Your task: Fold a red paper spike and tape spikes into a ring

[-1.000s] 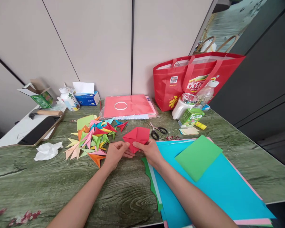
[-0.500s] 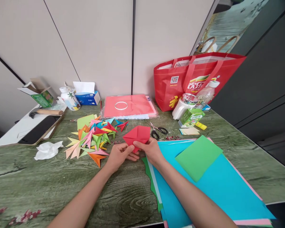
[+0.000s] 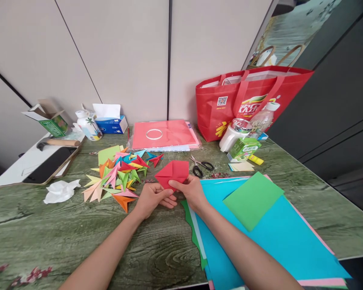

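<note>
From the head view, we hold a folded red paper [image 3: 174, 172] just above the surface [image 3: 157, 245], between the pile of colourful folded pieces [image 3: 117, 173] and the blue sheets [image 3: 278, 241]. Our right hand [image 3: 192, 191] has its grip clamped on the red paper, thumb on top. Our left hand [image 3: 153, 199] is at its lower left edge, though we cannot tell whether its grip is closed. Scissors [image 3: 201, 165] lie near, beyond our right hand.

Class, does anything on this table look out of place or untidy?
A crumpled tissue lies left of the folded shapes, like stray litter, and a hammer beside the phone looks odd among paper crafts.
</note>
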The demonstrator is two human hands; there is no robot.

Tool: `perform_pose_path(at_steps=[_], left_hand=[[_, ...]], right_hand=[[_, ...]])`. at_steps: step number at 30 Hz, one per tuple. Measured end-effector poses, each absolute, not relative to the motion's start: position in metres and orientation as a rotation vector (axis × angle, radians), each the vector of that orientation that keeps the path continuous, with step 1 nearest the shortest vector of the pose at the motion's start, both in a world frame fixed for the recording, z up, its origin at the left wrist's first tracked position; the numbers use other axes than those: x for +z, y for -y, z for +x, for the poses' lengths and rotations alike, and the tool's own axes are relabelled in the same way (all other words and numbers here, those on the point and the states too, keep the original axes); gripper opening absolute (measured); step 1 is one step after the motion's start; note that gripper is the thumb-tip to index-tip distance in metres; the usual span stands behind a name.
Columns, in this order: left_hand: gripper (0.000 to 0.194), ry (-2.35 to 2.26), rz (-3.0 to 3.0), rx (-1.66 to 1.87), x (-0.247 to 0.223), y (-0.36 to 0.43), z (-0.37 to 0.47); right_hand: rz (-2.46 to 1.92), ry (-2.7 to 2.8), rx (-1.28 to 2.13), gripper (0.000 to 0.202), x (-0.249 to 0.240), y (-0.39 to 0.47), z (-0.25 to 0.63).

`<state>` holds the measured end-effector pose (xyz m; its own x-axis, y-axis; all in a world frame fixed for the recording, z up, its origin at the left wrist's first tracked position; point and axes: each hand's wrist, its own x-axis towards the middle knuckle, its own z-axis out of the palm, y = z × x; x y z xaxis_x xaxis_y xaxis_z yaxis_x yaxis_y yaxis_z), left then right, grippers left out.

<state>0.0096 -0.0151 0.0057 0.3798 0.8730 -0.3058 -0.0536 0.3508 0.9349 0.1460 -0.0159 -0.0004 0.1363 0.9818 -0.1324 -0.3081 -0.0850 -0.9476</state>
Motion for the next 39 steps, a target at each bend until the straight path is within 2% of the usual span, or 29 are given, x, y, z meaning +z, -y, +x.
perform_pose_path(at_steps=[23, 30, 39], left_hand=[[0.031, -0.913, 1.035, 0.750, 0.0067, 0.0153, 0.0086], [0.048, -0.847, 0.915, 0.710, 0.0068, 0.0154, 0.0118], [0.031, -0.930, 1.105, 0.712, 0.0091, 0.0189, 0.0107]], right_hand=[[-1.148, 0.780, 1.263, 0.025, -0.0020, 0.0162, 0.1454], [-1.152, 0.771, 1.279, 0.029, 0.0006, 0.0165, 0.1472], [-1.155, 0.762, 1.285, 0.030, -0.0023, 0.0177, 0.1428]])
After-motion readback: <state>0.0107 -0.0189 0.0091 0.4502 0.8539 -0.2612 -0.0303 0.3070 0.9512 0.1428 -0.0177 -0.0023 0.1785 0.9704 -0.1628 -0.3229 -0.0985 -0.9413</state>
